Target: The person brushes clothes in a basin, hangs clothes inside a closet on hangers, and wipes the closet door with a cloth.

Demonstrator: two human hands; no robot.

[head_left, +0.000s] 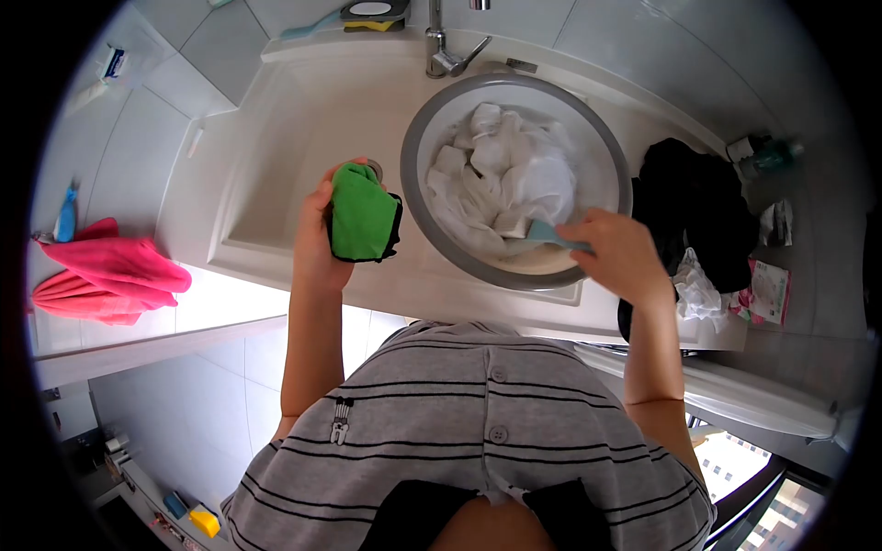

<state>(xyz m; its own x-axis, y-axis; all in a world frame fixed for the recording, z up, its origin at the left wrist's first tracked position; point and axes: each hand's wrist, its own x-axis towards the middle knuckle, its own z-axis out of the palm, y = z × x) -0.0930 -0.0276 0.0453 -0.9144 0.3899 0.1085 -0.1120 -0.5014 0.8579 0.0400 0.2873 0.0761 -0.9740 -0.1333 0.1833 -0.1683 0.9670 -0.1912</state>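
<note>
Green cloth point(364, 213) and blue brush point(548, 235), each in closed grip.
Left hand point(317, 220) holds the cloth near the basin's point(412, 174) nine o'clock; right hand point(617, 253) grips the brush near five o'clock rim; open sink point(308, 119) lies toward ten.

Open sink basin point(266, 174) at left, tub rim point(432, 241) blocking right

The green cloth item with black edging point(364, 213) in my left grip point(338, 200) looks soft and matt. My right grip point(588, 241) is on the smooth, pale blue plastic brush point(549, 235). The round grey-rimmed basin point(419, 225) seems to be plastic, matt at the rim; the white fabric point(537, 179) in it is wet and crumpled. The curved metal faucet point(435, 57) is glossy, the cream sink point(276, 174) smooth.
</note>
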